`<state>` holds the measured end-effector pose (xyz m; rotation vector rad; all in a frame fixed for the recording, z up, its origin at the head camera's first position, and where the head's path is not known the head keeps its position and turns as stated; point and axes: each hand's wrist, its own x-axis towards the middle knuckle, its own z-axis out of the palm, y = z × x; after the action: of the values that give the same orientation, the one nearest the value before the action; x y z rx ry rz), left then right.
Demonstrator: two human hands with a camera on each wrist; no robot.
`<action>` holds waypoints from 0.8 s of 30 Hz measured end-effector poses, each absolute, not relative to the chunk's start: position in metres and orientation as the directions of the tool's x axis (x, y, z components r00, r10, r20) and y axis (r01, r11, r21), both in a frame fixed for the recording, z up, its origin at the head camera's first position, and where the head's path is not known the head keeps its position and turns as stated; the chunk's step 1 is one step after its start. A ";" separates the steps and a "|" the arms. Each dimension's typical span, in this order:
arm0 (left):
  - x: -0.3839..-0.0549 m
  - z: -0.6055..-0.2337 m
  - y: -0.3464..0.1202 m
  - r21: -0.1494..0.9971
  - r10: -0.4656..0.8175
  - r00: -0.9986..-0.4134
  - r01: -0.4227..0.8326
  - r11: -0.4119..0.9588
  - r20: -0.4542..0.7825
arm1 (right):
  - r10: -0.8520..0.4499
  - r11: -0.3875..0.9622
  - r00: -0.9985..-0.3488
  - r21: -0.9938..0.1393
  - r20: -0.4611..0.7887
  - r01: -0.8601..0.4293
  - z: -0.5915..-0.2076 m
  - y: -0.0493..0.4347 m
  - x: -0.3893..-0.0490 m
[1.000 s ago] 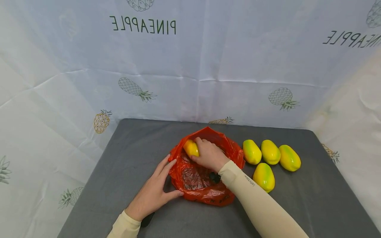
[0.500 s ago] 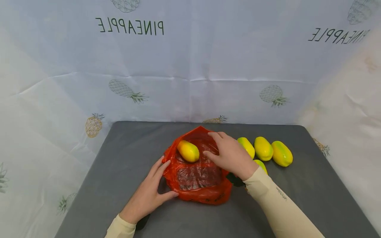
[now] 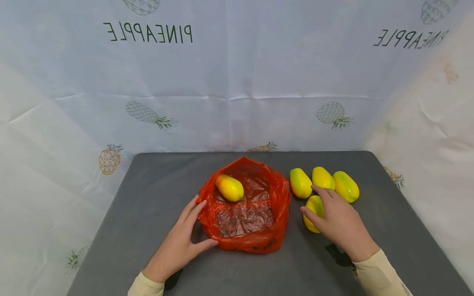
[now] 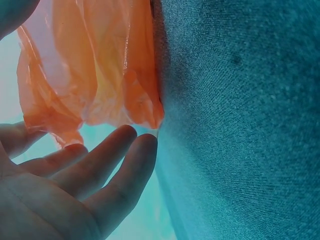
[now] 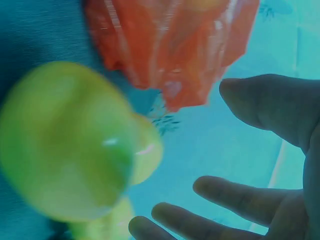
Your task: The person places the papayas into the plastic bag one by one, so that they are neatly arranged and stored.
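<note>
A red plastic bag (image 3: 255, 245) stands with its mouth spread wide on the grey table. Inside it, on the left, lies a yellow mango (image 3: 230, 188). My left hand (image 3: 179, 242) touches the bag's left side with fingers and thumb apart; the left wrist view has its fingertips at the edge of the bag (image 4: 100, 65). To the right of the bag, my right hand (image 3: 342, 222) hovers over the nearest yellow-green mango (image 3: 313, 205), partly covering it. The right wrist view shows that mango (image 5: 65, 140) apart from the spread fingers.
Behind the right hand, three more mangoes sit in a row: a left one (image 3: 300, 183), a middle one (image 3: 323, 177) and a right one (image 3: 346, 187). A pineapple-print cloth (image 3: 229, 82) hangs behind the table (image 3: 166, 176).
My right hand has let go of the mango inside the bag, come out and moved right to the nearest mango outside. The left hand stays at the bag's side. The head view has shifted slightly.
</note>
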<state>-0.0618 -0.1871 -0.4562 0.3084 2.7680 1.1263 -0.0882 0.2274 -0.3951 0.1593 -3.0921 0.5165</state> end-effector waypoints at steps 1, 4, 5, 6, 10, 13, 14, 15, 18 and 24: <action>-0.062 -0.456 -0.187 0.701 0.238 -0.970 0.135 0.700 -0.050 | -0.092 0.939 -0.996 -0.331 0.020 -0.093 -0.398 0.230 -0.086; -0.062 -0.456 -0.188 0.697 0.233 -0.971 0.131 0.705 -0.052 | -0.068 0.935 -0.997 -0.347 0.020 -0.071 -0.407 0.237 -0.082; -0.062 -0.456 -0.188 0.696 0.231 -0.971 0.131 0.706 -0.052 | -0.058 0.934 -0.998 -0.353 0.018 -0.061 -0.409 0.239 -0.081; -0.062 -0.456 -0.188 0.695 0.231 -0.972 0.131 0.707 -0.052 | -0.049 0.933 -0.999 -0.356 0.015 -0.051 -0.412 0.240 -0.079; -0.062 -0.457 -0.188 0.695 0.231 -0.972 0.132 0.707 -0.050 | -0.012 0.930 -1.000 -0.368 -0.002 -0.010 -0.421 0.244 -0.076; -0.062 -0.457 -0.187 0.700 0.237 -0.971 0.141 0.700 -0.041 | 0.010 0.928 -1.000 -0.372 -0.025 0.019 -0.426 0.245 -0.075; -0.062 -0.457 -0.187 0.701 0.238 -0.970 0.144 0.698 -0.038 | 0.016 0.926 -0.999 -0.375 -0.033 0.028 -0.427 0.245 -0.074; -0.062 -0.457 -0.187 0.702 0.239 -0.970 0.146 0.697 -0.036 | 0.022 0.926 -0.999 -0.377 -0.041 0.036 -0.429 0.245 -0.074; -0.062 -0.456 -0.187 0.704 0.238 -0.971 0.146 0.695 -0.034 | 0.038 0.923 -0.998 -0.381 -0.057 0.057 -0.432 0.244 -0.075; -0.062 -0.456 -0.186 0.707 0.237 -0.970 0.136 0.694 -0.046 | 0.052 0.923 -0.996 -0.378 -0.074 0.076 -0.439 0.244 -0.078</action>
<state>-0.0616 -0.1862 -0.4563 0.3069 2.7669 1.1382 -0.0778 0.2439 -0.4387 -0.1050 -3.1414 0.6209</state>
